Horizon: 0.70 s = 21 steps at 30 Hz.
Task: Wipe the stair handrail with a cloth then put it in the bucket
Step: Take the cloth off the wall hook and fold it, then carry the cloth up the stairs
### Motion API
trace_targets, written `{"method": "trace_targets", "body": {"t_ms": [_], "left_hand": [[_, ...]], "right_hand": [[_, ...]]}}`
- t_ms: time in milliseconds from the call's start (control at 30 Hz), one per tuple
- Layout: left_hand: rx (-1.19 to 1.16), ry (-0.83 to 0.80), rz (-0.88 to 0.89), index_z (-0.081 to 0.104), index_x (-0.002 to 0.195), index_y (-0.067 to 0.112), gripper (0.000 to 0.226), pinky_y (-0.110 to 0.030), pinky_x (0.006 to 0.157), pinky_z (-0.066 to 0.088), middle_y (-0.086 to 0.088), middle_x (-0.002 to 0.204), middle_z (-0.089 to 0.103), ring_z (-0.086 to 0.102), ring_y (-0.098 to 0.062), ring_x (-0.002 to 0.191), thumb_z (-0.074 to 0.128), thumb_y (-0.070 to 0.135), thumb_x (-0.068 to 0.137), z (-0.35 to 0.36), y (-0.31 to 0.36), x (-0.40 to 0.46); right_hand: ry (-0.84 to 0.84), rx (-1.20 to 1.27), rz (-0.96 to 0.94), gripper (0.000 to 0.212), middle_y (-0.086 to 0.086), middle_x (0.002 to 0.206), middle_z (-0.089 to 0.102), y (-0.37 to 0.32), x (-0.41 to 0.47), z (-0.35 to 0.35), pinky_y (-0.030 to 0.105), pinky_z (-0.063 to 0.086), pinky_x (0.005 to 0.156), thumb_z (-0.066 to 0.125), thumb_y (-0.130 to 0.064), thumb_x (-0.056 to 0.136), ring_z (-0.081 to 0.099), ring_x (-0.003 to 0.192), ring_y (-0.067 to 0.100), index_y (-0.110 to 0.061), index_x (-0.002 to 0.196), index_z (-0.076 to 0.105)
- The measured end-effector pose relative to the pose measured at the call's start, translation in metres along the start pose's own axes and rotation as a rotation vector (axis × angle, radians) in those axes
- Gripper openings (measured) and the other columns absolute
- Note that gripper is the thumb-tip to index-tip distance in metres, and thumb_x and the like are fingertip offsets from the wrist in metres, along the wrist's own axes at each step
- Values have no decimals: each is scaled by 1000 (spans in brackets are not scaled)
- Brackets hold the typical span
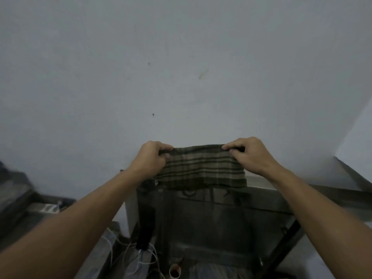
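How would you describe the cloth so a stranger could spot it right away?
Start from the big pale wall filling the view. Low against it, the left hand and right hand stretch the cloth between them. It alone is striped, dark green and tan.

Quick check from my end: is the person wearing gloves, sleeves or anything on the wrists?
No. The left hand and right hand are bare, without gloves. Both forearms are uncovered as far as the frame shows, with no sleeves, watch, bands or rings visible.
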<state>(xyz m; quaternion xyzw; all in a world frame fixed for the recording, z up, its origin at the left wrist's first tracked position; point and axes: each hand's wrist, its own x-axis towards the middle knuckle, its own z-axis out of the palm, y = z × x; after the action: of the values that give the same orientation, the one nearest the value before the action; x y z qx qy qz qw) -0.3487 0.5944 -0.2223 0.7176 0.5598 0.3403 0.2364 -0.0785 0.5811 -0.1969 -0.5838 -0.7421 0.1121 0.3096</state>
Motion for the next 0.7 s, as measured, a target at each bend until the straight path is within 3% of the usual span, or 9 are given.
{"method": "trace_targets", "body": {"t_ms": [67, 167, 433, 700], "left_hand": [[51, 33, -72, 58, 127, 8, 44, -32, 100, 47, -7, 123, 63, 58, -23, 115, 68, 11, 84, -7, -7, -6], [150, 100, -149, 57, 128, 10, 49, -27, 92, 48, -4, 118, 61, 58, -20, 110, 70, 6, 81, -23, -21, -21], [389, 326, -322, 61, 125, 9, 48, -40, 99, 50, -7, 113, 63, 57, -24, 109, 72, 5, 78, -89, -60, -90], [465, 515, -540, 60, 126, 9, 50, -27, 98, 46, -5, 115, 60, 56, -20, 109, 72, 2, 78, -153, -100, -167]], "right_hand": [[-52, 48, -69, 21, -5, 97, 69, -6, 19, 14, 8, 43, 78, 67, -12, 82, 62, 90, 5, -15, 102, 74], [-140, 76, -173, 29, -3, 100, 68, -18, 45, 40, 21, 48, 84, 77, -17, 75, 62, 93, 11, -17, 103, 71], [-279, 135, -483, 33, 3, 103, 65, -84, 83, 126, 28, 47, 89, 74, -11, 78, 59, 94, 17, -15, 111, 68], [-378, 190, -760, 33, 0, 99, 56, -190, 96, 208, 32, 46, 90, 70, -13, 82, 54, 95, 18, -16, 115, 67]]}}
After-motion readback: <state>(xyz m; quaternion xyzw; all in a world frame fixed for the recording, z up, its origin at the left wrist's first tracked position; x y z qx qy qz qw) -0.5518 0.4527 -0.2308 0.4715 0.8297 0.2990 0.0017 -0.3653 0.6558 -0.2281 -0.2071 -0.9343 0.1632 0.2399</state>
